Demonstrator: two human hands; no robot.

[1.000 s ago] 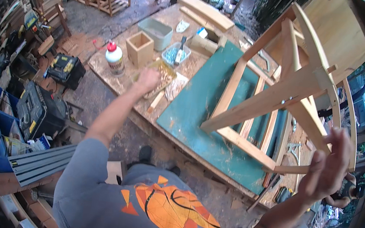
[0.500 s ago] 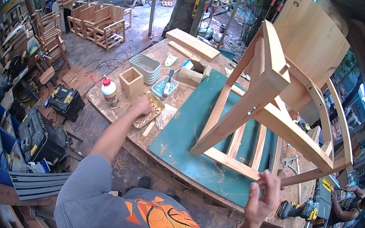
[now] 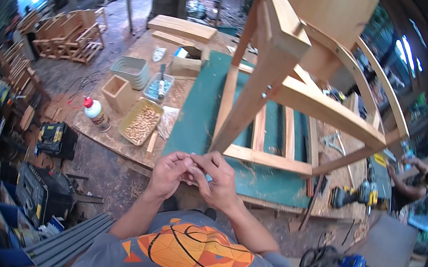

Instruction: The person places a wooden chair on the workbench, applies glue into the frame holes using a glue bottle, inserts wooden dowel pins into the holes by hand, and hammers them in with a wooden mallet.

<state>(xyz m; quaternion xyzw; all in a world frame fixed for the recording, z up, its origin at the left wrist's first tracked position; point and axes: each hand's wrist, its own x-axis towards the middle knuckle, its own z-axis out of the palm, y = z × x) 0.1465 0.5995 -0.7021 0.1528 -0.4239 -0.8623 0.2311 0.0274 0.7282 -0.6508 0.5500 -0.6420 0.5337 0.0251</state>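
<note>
My left hand (image 3: pixel 170 173) and my right hand (image 3: pixel 218 183) meet at the table's near edge, fingertips pinched together. A small pale-blue spot shows at my right fingers; what either hand holds is too small and hidden to name. Just beyond, to the left, sits a yellowish tray (image 3: pixel 124 127) full of short wooden dowels (image 3: pixel 143 124). Right of my hands a wooden chair frame (image 3: pixel 255 93) rests tilted on a green board (image 3: pixel 188 125). Two small whitish fittings or dowel ends (image 3: pixel 266 91) show on its leg.
A glue bottle (image 3: pixel 97 115), an open wooden box (image 3: pixel 117 94), a grey-green basket (image 3: pixel 130 72) and a tub of blue pieces (image 3: pixel 152 89) stand left on the table. Cordless drills (image 3: pixel 351 196) lie at the right edge. A co-worker's arm (image 3: pixel 405 186) shows at far right.
My left hand has left the dowel tray and come back toward my body. My right hand has moved left to meet it. The view has shifted, with the chair frame staying on the board.
</note>
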